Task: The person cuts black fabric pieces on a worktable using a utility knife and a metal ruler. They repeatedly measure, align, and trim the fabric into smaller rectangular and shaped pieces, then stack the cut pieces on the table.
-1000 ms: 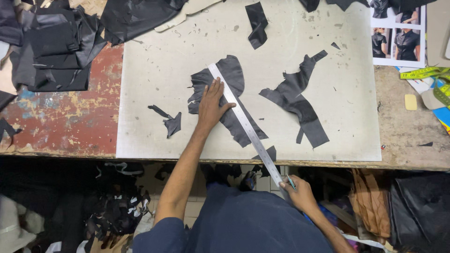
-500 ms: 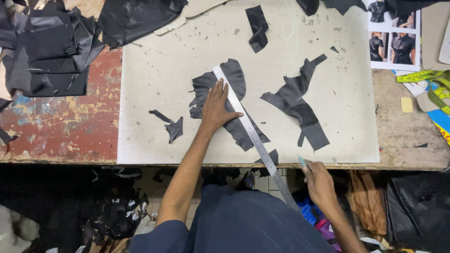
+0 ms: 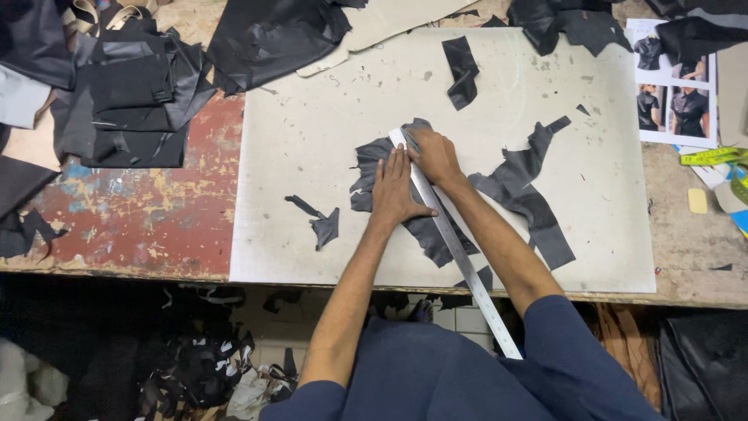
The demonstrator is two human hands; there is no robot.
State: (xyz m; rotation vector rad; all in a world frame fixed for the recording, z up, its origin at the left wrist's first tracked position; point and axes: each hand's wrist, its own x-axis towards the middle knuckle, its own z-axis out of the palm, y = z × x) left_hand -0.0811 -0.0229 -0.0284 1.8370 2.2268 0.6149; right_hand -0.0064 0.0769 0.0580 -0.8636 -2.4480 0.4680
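A long metal ruler (image 3: 456, 248) lies diagonally across a black leather piece (image 3: 366, 173) on a pale cutting board (image 3: 312, 140). My left hand (image 3: 393, 191) presses flat on the leather and the ruler's left edge, fingers together pointing up. My right hand (image 3: 435, 154) is closed near the ruler's far end, on its right side. It seems to hold a small cutting tool against the ruler, mostly hidden by the fingers. The ruler's near end sticks out past the table edge.
More black leather pieces lie on the board: a long strip (image 3: 530, 199) at right, a small scrap (image 3: 319, 222) at left, another (image 3: 461, 70) at top. Piled leather (image 3: 125, 86) covers the red worn table at left. Printed photo sheets (image 3: 674, 93) and a yellow tape measure (image 3: 713, 156) lie at right.
My right hand has come up from below the table edge to the ruler's far end on the leather. My left hand stays pressed on the ruler and leather.
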